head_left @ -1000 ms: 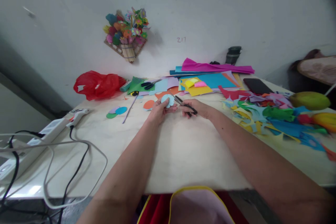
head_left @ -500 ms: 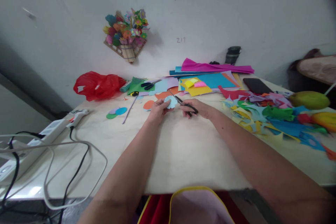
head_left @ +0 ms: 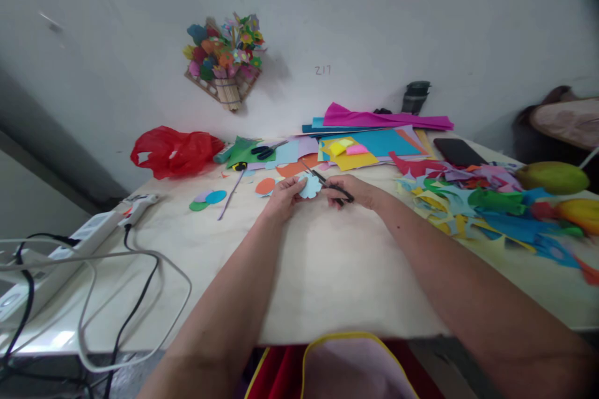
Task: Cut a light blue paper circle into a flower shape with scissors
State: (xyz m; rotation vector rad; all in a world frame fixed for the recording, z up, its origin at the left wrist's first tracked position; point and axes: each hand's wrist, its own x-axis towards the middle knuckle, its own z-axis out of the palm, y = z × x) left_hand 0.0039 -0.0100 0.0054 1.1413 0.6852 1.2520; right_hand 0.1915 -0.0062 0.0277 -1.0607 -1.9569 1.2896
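Between the fingers of my left hand (head_left: 284,197) is a light blue paper flower (head_left: 309,187) with a scalloped edge. My right hand (head_left: 349,191) grips black-handled scissors (head_left: 345,194), their blades pointing up and left at the flower's upper right edge. Whether the blades touch the paper I cannot tell. Just left of my left hand lies an orange paper circle (head_left: 265,186). Farther left, blue (head_left: 216,197) and green (head_left: 198,206) paper circles overlap, beside a thin purple paper strip (head_left: 231,197).
A second pair of scissors (head_left: 266,151) lies at the back among coloured sheets (head_left: 393,143). Paper scraps (head_left: 486,202) and a phone (head_left: 459,153) are on the right. A red plastic bag (head_left: 175,153) and a power strip (head_left: 70,249) with loose cables occupy the left.
The paper flower has turned in my left hand and moved slightly right, nearer my right hand. More of it shows beside my fingers. The scissors stay almost in place.
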